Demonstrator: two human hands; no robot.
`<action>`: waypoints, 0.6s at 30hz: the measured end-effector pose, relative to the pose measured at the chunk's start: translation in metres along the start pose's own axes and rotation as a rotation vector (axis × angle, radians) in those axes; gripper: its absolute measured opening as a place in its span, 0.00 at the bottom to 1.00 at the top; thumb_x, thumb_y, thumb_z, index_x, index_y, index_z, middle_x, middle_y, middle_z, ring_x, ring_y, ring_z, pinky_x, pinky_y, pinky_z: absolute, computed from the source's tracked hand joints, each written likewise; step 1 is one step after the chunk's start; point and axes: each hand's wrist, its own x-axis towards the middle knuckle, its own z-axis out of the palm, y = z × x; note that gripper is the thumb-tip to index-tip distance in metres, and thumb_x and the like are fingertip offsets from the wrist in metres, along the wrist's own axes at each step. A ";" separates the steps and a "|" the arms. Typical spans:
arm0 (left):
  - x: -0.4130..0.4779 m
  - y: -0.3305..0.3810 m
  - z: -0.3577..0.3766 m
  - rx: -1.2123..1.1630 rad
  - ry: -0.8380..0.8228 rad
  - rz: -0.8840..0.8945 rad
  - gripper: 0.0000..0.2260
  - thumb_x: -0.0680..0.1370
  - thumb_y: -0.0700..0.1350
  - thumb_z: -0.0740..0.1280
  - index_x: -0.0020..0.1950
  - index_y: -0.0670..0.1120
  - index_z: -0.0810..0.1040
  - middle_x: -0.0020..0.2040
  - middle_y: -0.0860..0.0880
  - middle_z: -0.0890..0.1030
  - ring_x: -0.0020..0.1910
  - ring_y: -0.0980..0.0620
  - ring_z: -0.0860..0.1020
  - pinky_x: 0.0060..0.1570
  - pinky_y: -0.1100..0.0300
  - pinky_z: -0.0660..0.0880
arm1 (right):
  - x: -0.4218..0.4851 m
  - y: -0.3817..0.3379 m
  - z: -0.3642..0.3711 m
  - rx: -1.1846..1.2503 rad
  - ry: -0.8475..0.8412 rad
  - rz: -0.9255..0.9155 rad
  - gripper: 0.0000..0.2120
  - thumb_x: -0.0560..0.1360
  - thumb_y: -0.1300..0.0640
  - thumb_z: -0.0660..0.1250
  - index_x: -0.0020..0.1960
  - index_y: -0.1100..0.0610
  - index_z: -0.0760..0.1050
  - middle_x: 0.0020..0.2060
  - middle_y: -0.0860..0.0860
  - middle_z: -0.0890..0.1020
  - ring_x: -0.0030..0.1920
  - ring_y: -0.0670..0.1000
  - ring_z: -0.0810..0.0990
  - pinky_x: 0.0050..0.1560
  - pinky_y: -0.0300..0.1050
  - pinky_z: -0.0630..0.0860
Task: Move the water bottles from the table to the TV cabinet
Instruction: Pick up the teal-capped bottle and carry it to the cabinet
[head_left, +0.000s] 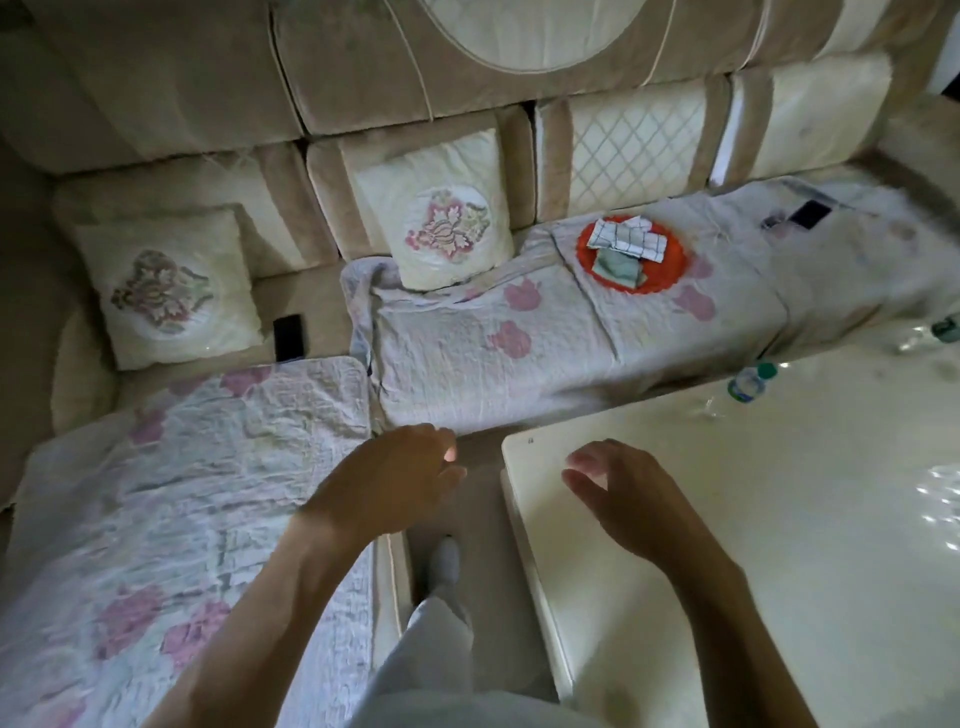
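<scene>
Seen from the head camera, an empty left hand (400, 478) with loosely curled fingers hovers over the floor gap and an empty, spread right hand (618, 493) hovers above the white table's (779, 545) near corner, while two water bottles (748, 382) lie at its far edge.

Green-capped bottles (748, 382), glossy white table (779, 519)

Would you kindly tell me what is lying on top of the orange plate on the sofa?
On the orange plate lie folded cloths: white checked ones overlapping a pale green one. They cover the plate's centre, so anything beneath them cannot be seen.
</scene>
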 end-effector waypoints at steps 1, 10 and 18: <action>0.016 -0.009 -0.010 0.004 0.001 0.026 0.13 0.81 0.55 0.59 0.58 0.49 0.75 0.56 0.50 0.79 0.53 0.51 0.78 0.53 0.57 0.74 | 0.016 -0.006 -0.002 -0.001 0.009 0.023 0.14 0.78 0.48 0.62 0.60 0.53 0.77 0.56 0.48 0.81 0.54 0.46 0.78 0.58 0.40 0.73; 0.134 -0.073 -0.074 0.142 -0.100 0.143 0.16 0.82 0.55 0.57 0.64 0.47 0.73 0.62 0.48 0.77 0.59 0.49 0.77 0.59 0.55 0.74 | 0.136 -0.063 -0.031 0.004 0.092 0.068 0.11 0.78 0.50 0.65 0.55 0.54 0.79 0.51 0.48 0.83 0.47 0.43 0.77 0.48 0.36 0.71; 0.205 -0.046 -0.088 0.190 -0.139 0.263 0.18 0.82 0.56 0.55 0.67 0.48 0.71 0.65 0.49 0.76 0.62 0.51 0.76 0.63 0.56 0.72 | 0.162 -0.026 -0.051 0.013 0.096 0.212 0.13 0.78 0.48 0.64 0.56 0.54 0.79 0.53 0.48 0.82 0.46 0.42 0.75 0.48 0.33 0.68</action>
